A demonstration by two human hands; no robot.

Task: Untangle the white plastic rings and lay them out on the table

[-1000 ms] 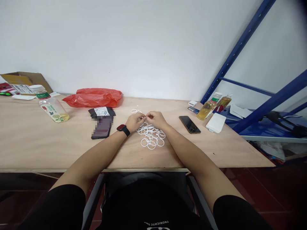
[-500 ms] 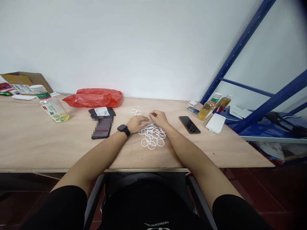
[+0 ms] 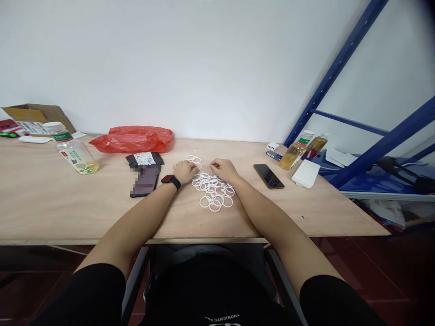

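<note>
Head view, left hand beside small ring group, fingers curled, grip cannot be determined, right hand with fingers bunched, pinch contents cannot be determined, main white ring pile on wooden tabletop, between forearms.

Soft, even light brightens the wall, the floor lies dim, and the upper right corner is dark.

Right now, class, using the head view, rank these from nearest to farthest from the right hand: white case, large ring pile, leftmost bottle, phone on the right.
1. Large ring pile: just on the near side of the right hand.
2. Phone: to its right.
3. White case: farther right, past the phone.
4. Leftmost bottle: far left.
</note>
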